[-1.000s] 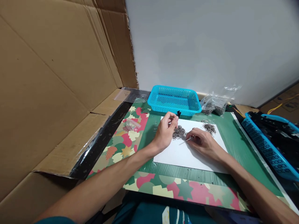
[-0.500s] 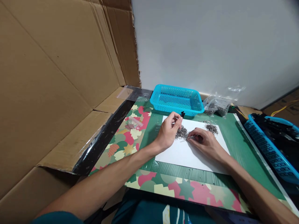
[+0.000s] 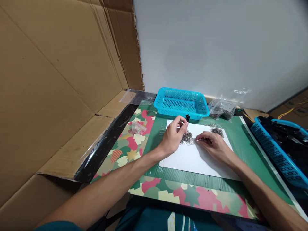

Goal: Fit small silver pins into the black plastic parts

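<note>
Light: even, soft, fairly bright, from above.
Shadows: faint grey ones on the white paper (image 3: 192, 158) beside the hands.
Glare: dull sheen on the black tape (image 3: 106, 144).
Focus: sharp at centre; small metal bits (image 3: 186, 138) lack detail.
Distortion: wide-angle bending at edges, cardboard (image 3: 48, 80) stretched.

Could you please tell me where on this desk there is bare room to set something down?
The white sheet is bare nearer than both hands, and so is the green mat to its right. Around the metal pile and left hand it is crowded.
</note>
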Demonstrator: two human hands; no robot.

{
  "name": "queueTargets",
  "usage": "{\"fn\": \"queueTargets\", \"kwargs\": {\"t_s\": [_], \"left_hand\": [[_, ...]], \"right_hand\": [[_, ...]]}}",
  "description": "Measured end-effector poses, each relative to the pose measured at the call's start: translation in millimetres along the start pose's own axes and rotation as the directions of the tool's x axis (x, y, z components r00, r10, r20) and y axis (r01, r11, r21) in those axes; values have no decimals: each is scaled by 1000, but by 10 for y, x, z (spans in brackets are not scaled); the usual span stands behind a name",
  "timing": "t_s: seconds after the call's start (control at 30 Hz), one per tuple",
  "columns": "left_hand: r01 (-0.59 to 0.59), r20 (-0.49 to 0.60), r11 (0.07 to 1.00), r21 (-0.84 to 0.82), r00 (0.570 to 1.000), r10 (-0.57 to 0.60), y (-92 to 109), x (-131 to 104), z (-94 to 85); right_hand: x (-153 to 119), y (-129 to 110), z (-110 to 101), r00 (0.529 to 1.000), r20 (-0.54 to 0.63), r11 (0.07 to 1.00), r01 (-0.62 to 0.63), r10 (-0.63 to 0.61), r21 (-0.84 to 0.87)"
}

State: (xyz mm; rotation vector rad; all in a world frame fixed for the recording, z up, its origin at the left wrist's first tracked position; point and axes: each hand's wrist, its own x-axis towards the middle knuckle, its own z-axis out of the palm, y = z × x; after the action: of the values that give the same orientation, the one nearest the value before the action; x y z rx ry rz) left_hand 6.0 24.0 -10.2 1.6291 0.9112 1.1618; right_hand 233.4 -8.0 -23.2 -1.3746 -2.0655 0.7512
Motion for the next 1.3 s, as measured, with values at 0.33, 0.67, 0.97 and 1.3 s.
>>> {"fn": "queueTargets", "kwargs": {"t_s": [0.33,0.67,0.97,1.3], "left_hand": [[-60,83,995,81,995,53,45,-6,-8],[-4,201,1000,7,980,3,114,-38,25],[-65,209,998,26,976,58,163,-70,64],[29,198,997,-72,980,-14,120,-32,45]], "right_hand": [[44,-17,81,999,23,999,23,-23,-32],[17,-122,-44,997,32,750,-75,71,657],[10,-200,40,995,80,618,-96,54,780],[-8,-194,-22,975,-204,852,30,92,523]]}}
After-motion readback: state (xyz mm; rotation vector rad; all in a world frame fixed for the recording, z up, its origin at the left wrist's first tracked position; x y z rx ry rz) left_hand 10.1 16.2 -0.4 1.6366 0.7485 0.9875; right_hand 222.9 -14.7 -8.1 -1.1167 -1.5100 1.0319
